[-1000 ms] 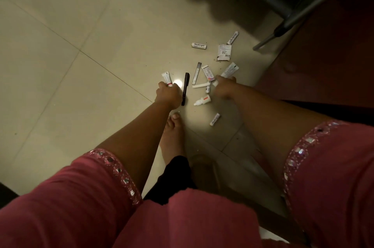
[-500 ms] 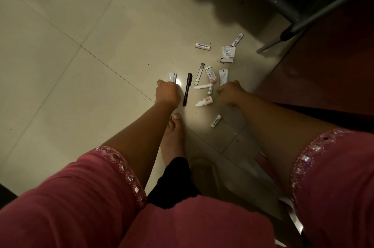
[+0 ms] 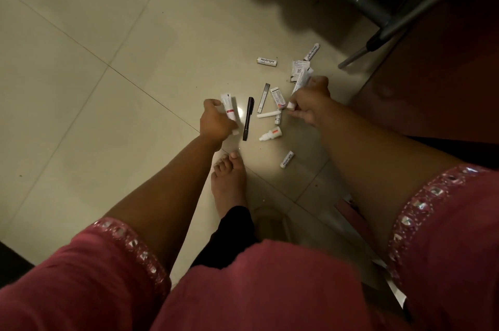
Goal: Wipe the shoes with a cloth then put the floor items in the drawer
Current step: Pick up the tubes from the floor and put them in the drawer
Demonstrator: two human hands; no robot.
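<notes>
Small items lie scattered on the tiled floor. My left hand (image 3: 216,122) grips a white tube with a red band (image 3: 229,107). My right hand (image 3: 310,103) holds another white tube (image 3: 301,80) lifted off the floor. Between the hands lie a black pen (image 3: 248,122), a slim dark stick (image 3: 263,98), a white box (image 3: 278,97), a white stick (image 3: 268,114) and a small dropper bottle (image 3: 271,134). Heybright tubes (image 3: 266,61) lie farther out and one (image 3: 286,159) lies near my foot. A printed packet (image 3: 296,70) lies behind my right hand.
My bare foot (image 3: 229,182) stands just below the items. A grey metal chair leg (image 3: 383,39) slants in at the upper right, beside dark reddish furniture (image 3: 437,74). Open tile floor (image 3: 94,74) stretches to the left.
Both hands have lifted off the floor, each bringing up a white tube. The right hand moved up and to the right with its tube.
</notes>
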